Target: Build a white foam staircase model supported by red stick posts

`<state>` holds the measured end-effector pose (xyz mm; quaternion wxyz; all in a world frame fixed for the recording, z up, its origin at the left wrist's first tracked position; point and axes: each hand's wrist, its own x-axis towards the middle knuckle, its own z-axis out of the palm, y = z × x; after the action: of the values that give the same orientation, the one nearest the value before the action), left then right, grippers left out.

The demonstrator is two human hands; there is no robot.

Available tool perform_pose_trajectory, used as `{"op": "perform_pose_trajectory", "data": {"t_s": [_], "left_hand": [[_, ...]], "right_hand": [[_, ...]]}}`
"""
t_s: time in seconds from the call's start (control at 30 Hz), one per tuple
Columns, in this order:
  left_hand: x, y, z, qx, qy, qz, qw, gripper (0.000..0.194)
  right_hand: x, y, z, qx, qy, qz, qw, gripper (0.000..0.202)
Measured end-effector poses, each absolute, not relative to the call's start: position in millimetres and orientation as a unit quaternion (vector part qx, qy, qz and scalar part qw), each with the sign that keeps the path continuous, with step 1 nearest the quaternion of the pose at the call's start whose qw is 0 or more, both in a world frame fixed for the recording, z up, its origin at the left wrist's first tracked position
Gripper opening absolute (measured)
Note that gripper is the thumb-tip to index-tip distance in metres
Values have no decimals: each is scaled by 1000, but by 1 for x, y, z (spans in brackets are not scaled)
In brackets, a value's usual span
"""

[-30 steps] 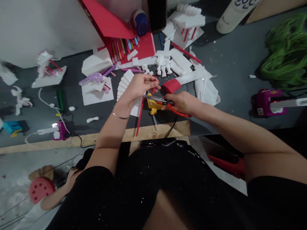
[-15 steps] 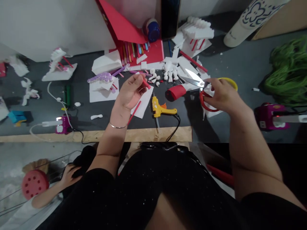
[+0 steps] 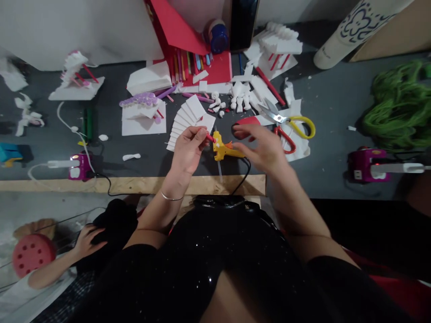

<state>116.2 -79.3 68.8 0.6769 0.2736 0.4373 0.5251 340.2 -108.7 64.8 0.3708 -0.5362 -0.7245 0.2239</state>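
Between the thumb and fingers of my left hand [image 3: 190,146] is a small red piece [image 3: 210,138], its tip beside the yellow glue gun [image 3: 220,148]. My right hand [image 3: 261,143] is held over the handle end of the glue gun, fingers apart and holding nothing. The scissors [image 3: 281,118], with one yellow and one red handle loop, lie partly open on white scraps to the right. A fan of white strips [image 3: 185,117] lies just beyond my left hand. White figure-like pieces [image 3: 239,95] lie beyond the glue gun.
Behind are markers [image 3: 183,67] on red card and a blue jar [image 3: 218,38]. At right are a bottle [image 3: 333,47], green yarn [image 3: 392,107] and a purple power adapter [image 3: 367,166]. Another person's hand [image 3: 88,242] shows at lower left.
My right hand has let go of the scissors and moved left to the glue gun. The scissors now lie on the table. My left hand has come slightly nearer with the red piece.
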Motion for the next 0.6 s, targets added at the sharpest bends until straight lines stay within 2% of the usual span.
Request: {"op": "perform_pose_trajectory", "data": {"t_s": [0.07, 0.23, 0.4, 0.6], "left_hand": [[118, -83, 66, 276, 436, 526, 676, 24], [117, -88, 59, 295, 437, 532, 663, 29], [117, -90, 53, 311, 455, 537, 639, 26], [122, -92, 50, 340, 472, 527, 620, 27]], "right_hand": [[312, -109, 59, -504, -704, 302, 399, 37], [283, -108, 46, -509, -622, 410, 431, 19], [278, -112, 42, -500, -532, 497, 469, 29], [275, -112, 38, -519, -469, 517, 492, 35]]}}
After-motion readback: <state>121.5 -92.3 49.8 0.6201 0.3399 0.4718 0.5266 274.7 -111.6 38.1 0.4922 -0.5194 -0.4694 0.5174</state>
